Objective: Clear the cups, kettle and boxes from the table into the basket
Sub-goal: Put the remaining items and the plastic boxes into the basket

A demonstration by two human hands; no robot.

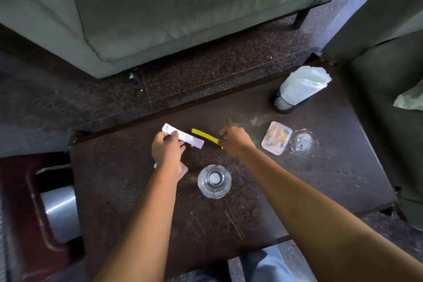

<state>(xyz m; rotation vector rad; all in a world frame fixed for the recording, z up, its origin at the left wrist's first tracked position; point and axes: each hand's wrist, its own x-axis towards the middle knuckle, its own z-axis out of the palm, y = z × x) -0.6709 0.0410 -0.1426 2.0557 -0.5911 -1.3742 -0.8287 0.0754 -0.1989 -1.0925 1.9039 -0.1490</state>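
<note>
My left hand (168, 152) grips a long white box (185, 137) just above the dark table (251, 213), near its far edge. My right hand (235, 141) is closed on a yellow and black box (206, 137) right beside it; the two boxes nearly touch end to end. A clear glass cup (214, 181) stands upright on the table below and between my hands. A second clear glass piece (303, 142) lies further right. A dark red basket (29, 213) sits at the table's left side with a silver metal kettle (60, 212) lying in it.
A pink tray of small coloured items (277, 138) lies right of my right hand. A black mesh holder with a white bag (297, 89) stands at the table's far right corner. A grey sofa (160, 7) faces the table across a strip of floor.
</note>
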